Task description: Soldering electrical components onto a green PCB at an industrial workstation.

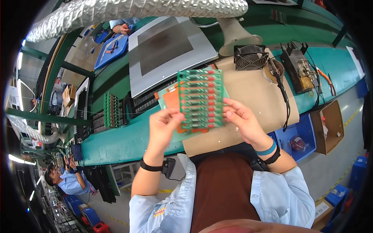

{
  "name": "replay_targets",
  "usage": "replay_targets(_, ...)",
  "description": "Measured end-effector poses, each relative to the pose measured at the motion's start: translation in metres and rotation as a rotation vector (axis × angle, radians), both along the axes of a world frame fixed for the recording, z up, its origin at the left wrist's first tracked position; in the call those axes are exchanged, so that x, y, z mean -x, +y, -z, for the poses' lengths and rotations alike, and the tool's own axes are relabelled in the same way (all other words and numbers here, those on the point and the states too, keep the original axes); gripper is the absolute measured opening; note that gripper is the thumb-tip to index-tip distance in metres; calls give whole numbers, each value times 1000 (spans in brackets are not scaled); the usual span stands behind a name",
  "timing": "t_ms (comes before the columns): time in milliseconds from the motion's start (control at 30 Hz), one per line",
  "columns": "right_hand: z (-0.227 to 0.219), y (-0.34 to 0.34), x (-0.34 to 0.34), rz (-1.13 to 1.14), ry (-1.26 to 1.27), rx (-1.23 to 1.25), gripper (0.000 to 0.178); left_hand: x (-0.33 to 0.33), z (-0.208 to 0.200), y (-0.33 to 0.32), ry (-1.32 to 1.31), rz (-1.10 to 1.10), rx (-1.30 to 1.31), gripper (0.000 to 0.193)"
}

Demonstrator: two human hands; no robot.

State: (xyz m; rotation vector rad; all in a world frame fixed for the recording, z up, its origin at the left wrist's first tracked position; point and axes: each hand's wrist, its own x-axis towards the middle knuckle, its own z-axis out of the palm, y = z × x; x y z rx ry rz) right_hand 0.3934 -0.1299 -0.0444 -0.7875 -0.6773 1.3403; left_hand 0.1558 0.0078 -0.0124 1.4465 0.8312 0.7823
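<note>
Between my two hands I hold up a green circuit board panel, with rows of small parts and a column of red components on it. My left hand pinches its lower left edge. My right hand has thumb and fingers on the right edge. Behind the panel, partly hidden, lie an orange sheet and a pale green sheet on the bench. Brown paper covers the bench to the right of the panel.
A soldering iron, a small black fan and a black tool unit stand at right. A similar green panel stands at left. Below the bench's right edge are a blue bin and a cardboard box. Other people work farther off.
</note>
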Motion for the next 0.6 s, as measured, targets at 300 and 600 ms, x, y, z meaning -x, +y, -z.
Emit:
replay_targets(300, 8, -25, -35, 61, -168, 108, 44, -24, -2, 141, 84, -174, 325, 32)
replay_targets(600, 10, -37, -44, 67, -222, 126, 40, -57, -8, 169, -12, -185, 324, 37)
